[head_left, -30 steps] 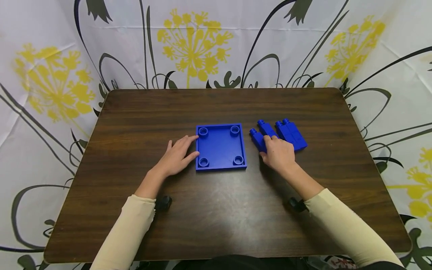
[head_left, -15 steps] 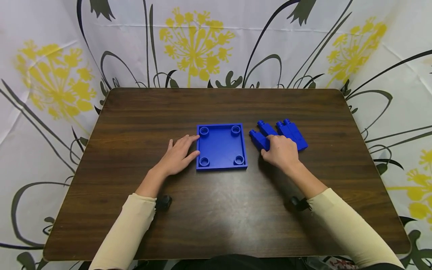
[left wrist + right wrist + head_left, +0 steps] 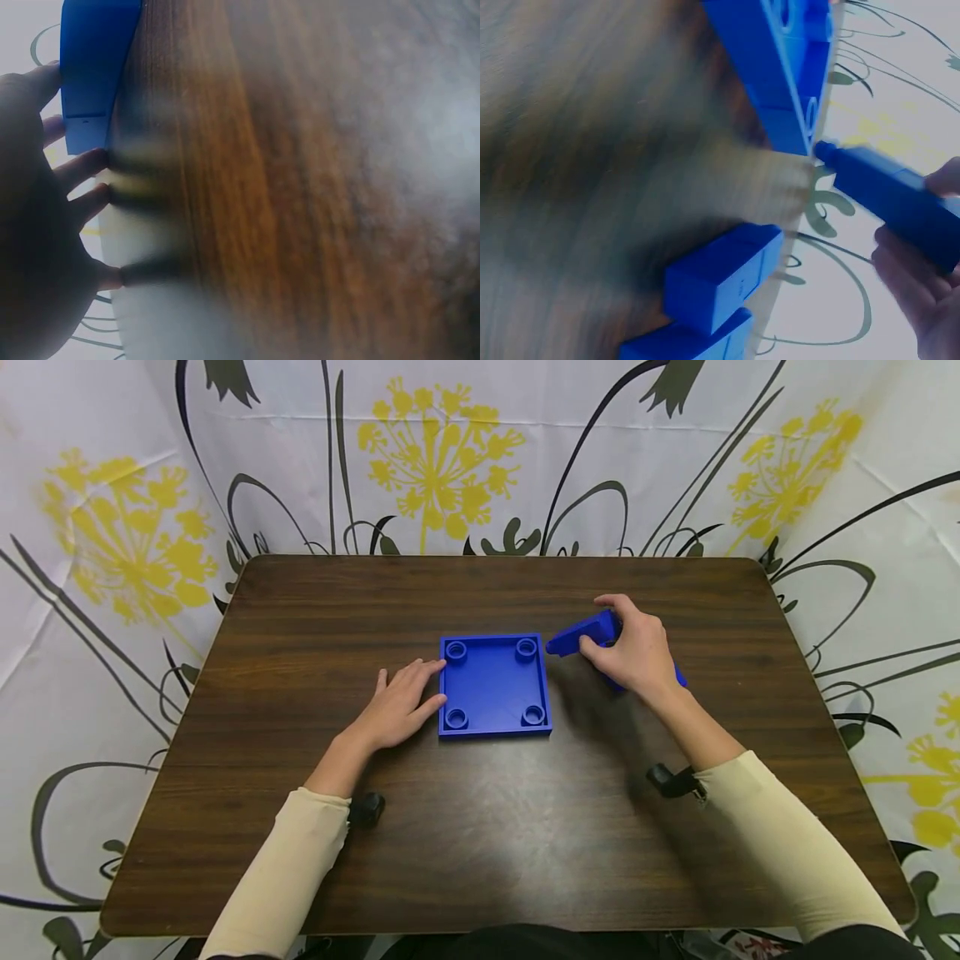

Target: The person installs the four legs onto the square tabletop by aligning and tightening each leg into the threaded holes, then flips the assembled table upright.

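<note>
A square blue toy tabletop point(image 3: 491, 685) lies with its raised rim and round corner sockets facing up. My left hand point(image 3: 393, 710) has its fingers spread, with thumb and fingertip at the tabletop's left edge. A blue table leg point(image 3: 892, 195) with a round peg at its end is pinched between my right hand's point(image 3: 633, 647) thumb and fingers. It is raised and tilted, its peg pointing left, close to the tabletop's far right corner in the head view. More blue legs point(image 3: 720, 277) lie on the table below, mostly hidden by my right hand in the head view.
The brown wood-grain table point(image 3: 480, 835) has rounded corners. A white curtain point(image 3: 292, 443) with yellow flowers and dark stems hangs behind and beside it. Black wrist cameras point(image 3: 366, 810) sit below both forearms.
My right hand has lifted one leg from the group and turned it so its peg points left toward the tabletop. The left hand stays at the tabletop's left edge.
</note>
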Action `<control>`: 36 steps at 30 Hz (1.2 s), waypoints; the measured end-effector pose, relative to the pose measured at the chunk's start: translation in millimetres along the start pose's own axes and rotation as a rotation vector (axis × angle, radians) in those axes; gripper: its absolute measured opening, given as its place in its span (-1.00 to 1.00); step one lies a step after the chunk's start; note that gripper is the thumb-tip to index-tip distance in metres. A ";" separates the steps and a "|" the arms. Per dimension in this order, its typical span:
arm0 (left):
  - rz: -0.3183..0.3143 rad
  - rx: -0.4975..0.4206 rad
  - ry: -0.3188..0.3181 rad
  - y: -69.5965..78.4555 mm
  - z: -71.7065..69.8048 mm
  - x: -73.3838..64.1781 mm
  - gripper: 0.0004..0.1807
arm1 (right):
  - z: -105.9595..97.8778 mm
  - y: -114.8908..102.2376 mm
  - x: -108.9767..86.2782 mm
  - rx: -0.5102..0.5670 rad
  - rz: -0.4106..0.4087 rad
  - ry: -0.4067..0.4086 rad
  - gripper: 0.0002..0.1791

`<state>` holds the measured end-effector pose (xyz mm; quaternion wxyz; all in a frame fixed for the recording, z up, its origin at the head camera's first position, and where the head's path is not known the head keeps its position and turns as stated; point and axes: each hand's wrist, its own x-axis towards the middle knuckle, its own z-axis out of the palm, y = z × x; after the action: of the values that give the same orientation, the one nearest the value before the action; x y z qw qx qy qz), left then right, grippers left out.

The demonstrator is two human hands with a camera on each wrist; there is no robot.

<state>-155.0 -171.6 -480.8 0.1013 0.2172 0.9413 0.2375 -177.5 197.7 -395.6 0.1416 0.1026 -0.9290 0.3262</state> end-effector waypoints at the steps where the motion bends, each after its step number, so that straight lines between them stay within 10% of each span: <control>1: -0.001 0.001 -0.002 -0.4 0.3 0.0 -0.31 | 0.1 -1.4 3.4 0.058 0.001 0.005 -0.45; 12: -0.003 0.002 0.004 -1.7 -0.9 -1.3 -0.32 | 20.8 -23.5 35.3 0.472 0.144 -0.117 -0.47; 36: -0.001 -0.003 -0.030 -0.1 -1.2 0.2 -0.32 | 90.2 -75.1 62.7 0.290 -0.125 -0.369 -0.51</control>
<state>-155.6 -172.1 -479.8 0.1159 0.2200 0.9395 0.2356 -232.9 76.7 -398.9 -0.0270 0.2369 -0.8743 0.4227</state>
